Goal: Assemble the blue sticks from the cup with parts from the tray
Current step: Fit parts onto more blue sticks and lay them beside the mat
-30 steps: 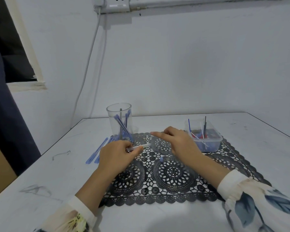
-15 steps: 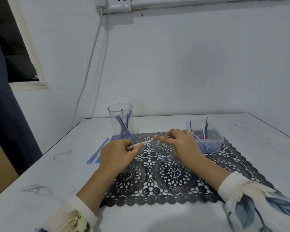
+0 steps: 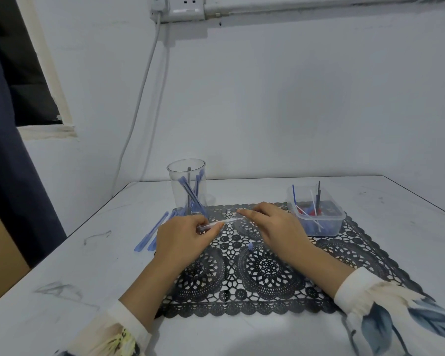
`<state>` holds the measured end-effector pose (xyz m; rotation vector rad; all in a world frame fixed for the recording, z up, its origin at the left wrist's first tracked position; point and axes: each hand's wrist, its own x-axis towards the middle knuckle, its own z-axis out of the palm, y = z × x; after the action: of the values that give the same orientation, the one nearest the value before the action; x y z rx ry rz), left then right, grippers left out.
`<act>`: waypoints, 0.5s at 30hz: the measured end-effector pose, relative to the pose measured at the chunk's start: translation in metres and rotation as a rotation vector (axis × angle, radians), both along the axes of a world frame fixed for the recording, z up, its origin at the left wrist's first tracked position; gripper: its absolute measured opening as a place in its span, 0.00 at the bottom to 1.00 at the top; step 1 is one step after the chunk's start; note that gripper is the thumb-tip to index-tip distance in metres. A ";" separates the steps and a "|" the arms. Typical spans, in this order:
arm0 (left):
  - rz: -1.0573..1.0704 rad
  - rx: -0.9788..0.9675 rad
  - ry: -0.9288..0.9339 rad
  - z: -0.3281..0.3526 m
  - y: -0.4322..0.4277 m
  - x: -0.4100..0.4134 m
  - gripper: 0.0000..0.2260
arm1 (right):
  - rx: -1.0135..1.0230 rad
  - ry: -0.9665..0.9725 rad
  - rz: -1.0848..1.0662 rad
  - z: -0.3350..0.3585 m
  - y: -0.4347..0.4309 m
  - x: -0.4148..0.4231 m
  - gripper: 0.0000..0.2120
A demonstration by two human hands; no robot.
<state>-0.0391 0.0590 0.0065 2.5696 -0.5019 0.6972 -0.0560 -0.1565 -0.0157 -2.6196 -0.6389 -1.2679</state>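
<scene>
Scuffed white table (image 3: 62, 265) up against a plain pale wall, black lace mat (image 3: 267, 273) in the middle. My left hand (image 3: 183, 237) pinches one end of a thin pale stick (image 3: 226, 221) and my right hand (image 3: 272, 224) pinches the other end, just over the mat. Cup (image 3: 186, 186) of blue sticks at 11 o'clock, tray (image 3: 316, 217) at 1, wall socket (image 3: 188, 6) way up at 12, dark curtain (image 3: 10, 176) at 9.

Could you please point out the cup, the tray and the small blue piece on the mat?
cup (image 3: 175, 177), head view, clear left wall below the rim.
tray (image 3: 326, 227), head view, front wall.
blue piece (image 3: 250, 245), head view, its middle.
</scene>
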 end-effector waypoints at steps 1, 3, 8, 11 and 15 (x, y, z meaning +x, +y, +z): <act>0.000 0.003 -0.006 0.000 0.000 0.000 0.20 | 0.033 0.001 -0.023 0.000 0.000 -0.001 0.17; 0.002 0.004 -0.018 0.001 0.001 0.000 0.20 | 0.089 -0.013 -0.069 0.001 0.000 -0.003 0.11; -0.008 0.008 -0.016 0.001 0.001 -0.001 0.19 | 0.134 -0.028 -0.193 0.001 0.000 -0.003 0.14; -0.025 0.009 -0.021 0.001 0.000 -0.002 0.21 | 0.139 -0.047 -0.187 0.001 0.002 -0.004 0.20; -0.024 0.024 -0.015 0.002 -0.001 -0.003 0.19 | 0.129 -0.105 -0.215 0.005 0.004 -0.007 0.20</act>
<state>-0.0420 0.0578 0.0080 2.5787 -0.5477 0.7066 -0.0628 -0.1527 -0.0105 -2.5836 -0.2836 -1.4610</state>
